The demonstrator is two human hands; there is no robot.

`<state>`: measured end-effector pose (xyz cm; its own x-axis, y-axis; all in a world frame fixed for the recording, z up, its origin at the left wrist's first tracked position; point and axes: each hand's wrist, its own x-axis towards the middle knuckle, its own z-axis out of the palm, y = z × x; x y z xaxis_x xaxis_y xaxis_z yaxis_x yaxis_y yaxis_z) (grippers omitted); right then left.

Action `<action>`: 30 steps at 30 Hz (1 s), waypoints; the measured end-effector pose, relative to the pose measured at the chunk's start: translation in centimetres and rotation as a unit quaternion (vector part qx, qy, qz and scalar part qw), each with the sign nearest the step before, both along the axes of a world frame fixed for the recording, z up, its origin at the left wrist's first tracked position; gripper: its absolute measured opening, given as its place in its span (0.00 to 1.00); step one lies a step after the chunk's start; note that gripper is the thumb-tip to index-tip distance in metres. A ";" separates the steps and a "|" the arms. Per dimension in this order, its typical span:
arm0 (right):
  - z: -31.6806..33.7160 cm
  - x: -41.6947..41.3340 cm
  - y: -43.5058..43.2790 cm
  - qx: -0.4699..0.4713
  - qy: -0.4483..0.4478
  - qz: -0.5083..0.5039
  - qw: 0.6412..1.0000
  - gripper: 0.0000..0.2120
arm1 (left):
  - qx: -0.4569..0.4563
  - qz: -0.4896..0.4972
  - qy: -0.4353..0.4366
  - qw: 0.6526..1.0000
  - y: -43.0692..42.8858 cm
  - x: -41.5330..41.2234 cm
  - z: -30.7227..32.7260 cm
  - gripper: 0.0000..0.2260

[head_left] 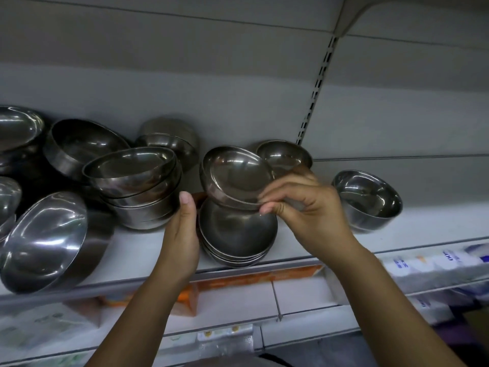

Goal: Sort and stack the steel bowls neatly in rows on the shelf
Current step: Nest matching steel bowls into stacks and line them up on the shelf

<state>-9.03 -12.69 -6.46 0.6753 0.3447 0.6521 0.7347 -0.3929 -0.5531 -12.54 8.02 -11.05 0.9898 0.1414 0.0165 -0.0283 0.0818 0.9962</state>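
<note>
**Steel bowls half sorted on a white shop shelf**

A white metal shelf (137,250) runs left to right before a pale back panel (185,83) with a slotted upright (316,91); boxed goods (238,280) sit on the tier below. The right hand (304,205) pinches the near rim of a small steel bowl (235,178), tilted just above a low stack (235,231) at mid-shelf. The left hand (182,229) lies against that stack's left side, thumb upright; its fingers are hidden, so its grip cannot be told. A taller stack (137,186) stands left, a lone bowl (367,200) right.
</note>
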 end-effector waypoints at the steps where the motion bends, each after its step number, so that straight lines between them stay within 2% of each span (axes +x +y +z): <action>1: -0.2 -0.3 -0.2 -0.008 -0.011 0.006 1.000 0.05 | 0.002 0.000 -0.006 1.000 0.0 0.0 -0.1 0.22; 7: -1.5 -1.2 -1.1 -0.014 0.011 0.066 0.998 0.03 | 0.051 0.024 -0.022 0.998 -0.4 -0.3 -0.4 0.23; 11: -1.6 -1.1 -1.4 -0.019 0.022 0.089 0.996 0.05 | 0.045 0.030 -0.030 0.998 -0.4 -0.6 -0.1 0.39; 12: -1.7 -1.1 -1.5 -0.025 0.025 0.092 0.995 0.06 | 0.040 0.035 -0.021 0.998 -0.4 -0.7 0.0 0.36; 14: -2.0 -1.1 -1.6 -0.041 0.031 0.090 0.995 0.06 | 0.035 0.049 -0.010 0.998 -0.8 -0.7 0.3 0.15; 15: -2.2 -1.2 -1.7 -0.046 0.040 0.089 0.994 0.06 | 0.030 0.055 -0.009 0.998 -1.3 -0.9 0.8 0.10; 16: -2.2 -1.4 -1.9 -0.047 0.064 0.088 0.993 0.07 | 0.030 0.063 -0.007 0.998 -1.7 -0.9 1.1 0.10; 20: -1.7 -2.6 -2.6 -0.040 0.231 0.073 0.969 0.28 | 0.018 0.114 0.003 0.993 -2.6 -1.1 1.1 0.13; 23: -2.4 -3.3 -2.3 0.051 0.320 0.061 0.944 0.39 | 0.021 0.143 0.007 0.990 -3.2 -1.6 0.6 0.15; 26: -3.2 -3.7 -0.9 0.107 0.383 0.033 0.917 0.40 | 0.011 0.152 0.023 0.988 -3.1 -1.5 0.2 0.22; 30: -3.3 -4.0 0.7 0.136 0.448 0.036 0.883 0.30 | 0.019 0.175 0.063 0.982 -2.2 -0.9 -1.0 0.47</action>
